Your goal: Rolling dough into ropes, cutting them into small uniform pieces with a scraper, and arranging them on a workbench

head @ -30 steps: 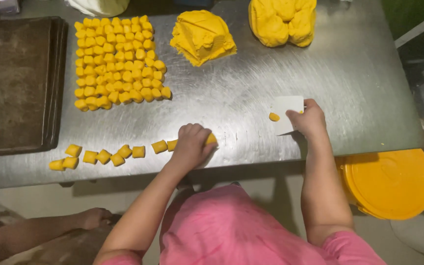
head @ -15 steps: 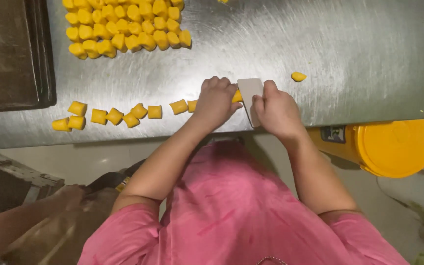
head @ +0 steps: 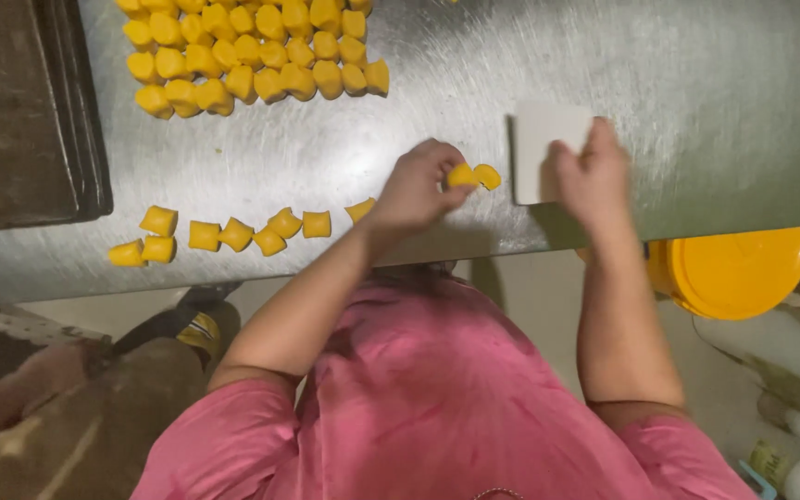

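My left hand [head: 416,189] pinches a small yellow dough piece [head: 461,176] at the front edge of the steel table [head: 696,83]; a second cut piece [head: 488,175] lies right beside it. My right hand [head: 590,168] grips a white flat scraper [head: 544,139], held upright just right of those pieces. A loose row of yellow dough pieces [head: 233,231] runs left of my left hand along the table's front. A tight block of several more dough pieces [head: 252,56] sits farther back.
A dark baking tray [head: 20,111] lies at the table's left end. A yellow lidded bucket [head: 743,268] stands on the floor below the table's right side. Another person's arm [head: 11,398] shows at lower left.
The view has shifted closer to the table's front. My right hand has drawn the scraper away to the right, leaving two cut pieces; my left hand pinches one of them.
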